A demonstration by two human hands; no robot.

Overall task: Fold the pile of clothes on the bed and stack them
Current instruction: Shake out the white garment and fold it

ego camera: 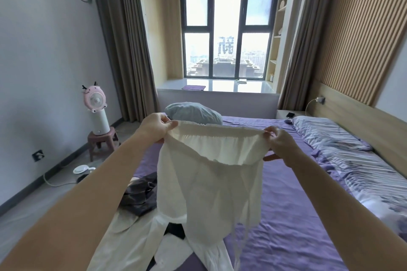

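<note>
White, thin, gathered fabric stretches between two bare arms held out straight over the bed: the left hand and the right hand are raised level with each other, well apart, pulling taut the elastic waistband of a sheer white garment that hangs down between them in the air. Below it spreads the bed with a purple sheet, with a striped purple-and-white pillow near the wooden headboard at right and a grey-blue pillow at the far edge. A heap of dark grey and white clothes lies on the sheet beneath the left forearm. Beyond stand a dark-framed window, brown curtains and a pink fan on a small stool. Each hand pinches the waistband, the left with thumb and curled fingers at one end, the right likewise at the other.
</note>
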